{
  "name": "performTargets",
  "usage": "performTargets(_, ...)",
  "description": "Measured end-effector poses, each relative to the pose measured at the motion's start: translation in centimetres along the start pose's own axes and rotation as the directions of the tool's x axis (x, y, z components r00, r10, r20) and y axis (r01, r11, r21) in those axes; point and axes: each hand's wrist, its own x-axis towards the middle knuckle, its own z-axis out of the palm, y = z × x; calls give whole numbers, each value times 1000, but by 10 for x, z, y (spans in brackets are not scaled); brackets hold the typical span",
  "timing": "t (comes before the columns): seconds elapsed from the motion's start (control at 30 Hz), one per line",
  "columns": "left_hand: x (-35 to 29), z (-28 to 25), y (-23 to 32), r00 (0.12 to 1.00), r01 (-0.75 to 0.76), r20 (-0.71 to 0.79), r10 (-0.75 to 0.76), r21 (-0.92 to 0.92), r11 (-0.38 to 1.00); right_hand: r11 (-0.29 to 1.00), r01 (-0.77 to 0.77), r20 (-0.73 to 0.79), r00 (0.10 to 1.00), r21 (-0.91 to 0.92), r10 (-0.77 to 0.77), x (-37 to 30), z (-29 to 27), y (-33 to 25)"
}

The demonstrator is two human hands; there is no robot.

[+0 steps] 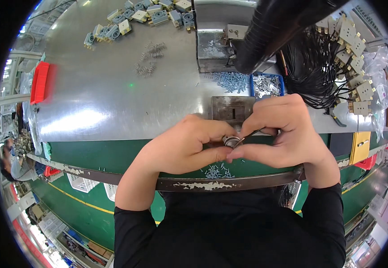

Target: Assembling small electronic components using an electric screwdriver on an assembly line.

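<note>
Close together above the table's near edge, both my hands work on a small round metal part [232, 141]. My left hand [183, 145] pinches it between thumb and fingers from the left. From the right, my right hand [285, 134] has its fingertips closed at the part's edge. A thin dark piece [253, 133] runs from those fingers toward the part; its kind I cannot make out. Just beyond the hands lies a flat metal block with a slot [223, 106]. Loose small screws [218, 172] lie on the green surface below the hands.
A thick black hose [272, 33] hangs over a metal machine. Blue screws [232, 82] lie beside a blue tray [283, 85]. Black cables [308, 80], cream connectors [364, 91] and pliers [337, 117] are right; springs [147, 69], grey housings [158, 18] and a red bin [40, 82] left.
</note>
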Motion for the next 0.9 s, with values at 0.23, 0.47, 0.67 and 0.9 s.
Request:
performTargets(0.23,-1,24,8,977,-67,-205,63,-16,998,989,-81,-18,996,123,83,-4,-1,6)
performTargets(0.47,1,36,-4,912,-276,-264,313,170,946,850,-375,203,926,370,320,2,-6,9)
performTargets(0.67,-2,37,-11,966,-194,-256,45,-593,782,968,7,-152,988,250,32,-4,3,21)
performTargets(0.9,-5,33,-35,976,-187,-218,-12,-863,469,981,192,-8,981,-26,-192,5,-4,12)
